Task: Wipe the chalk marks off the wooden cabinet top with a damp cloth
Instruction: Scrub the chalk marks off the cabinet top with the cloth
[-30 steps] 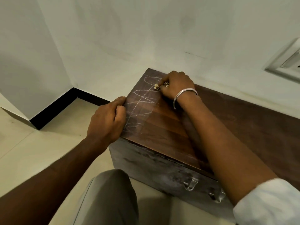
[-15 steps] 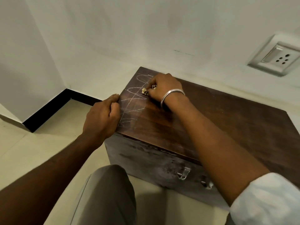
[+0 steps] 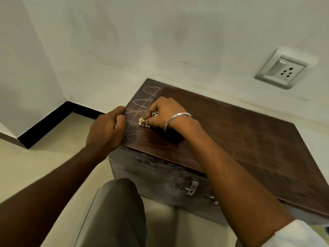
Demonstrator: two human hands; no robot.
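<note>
A dark wooden cabinet top [image 3: 240, 139] lies below me, with looping white chalk marks [image 3: 142, 102] along its left end. My right hand [image 3: 165, 113], a metal bangle on its wrist, presses a small bunched patterned cloth [image 3: 143, 121] onto the marks near the middle of the scribble. Only a bit of the cloth shows past the fingers. My left hand [image 3: 106, 131] is curled over the cabinet's left edge, beside the chalk.
The cabinet front [image 3: 156, 177] carries a metal latch [image 3: 191, 188]. A white wall stands behind, with a switch and socket plate [image 3: 281, 69] at the upper right. Black skirting [image 3: 46, 125] runs along the floor at the left. My knee [image 3: 115, 211] is below.
My right hand has drawn the cloth nearer along the chalk scribble, toward my left hand. The view has shifted right, so more cabinet top and the socket plate show.
</note>
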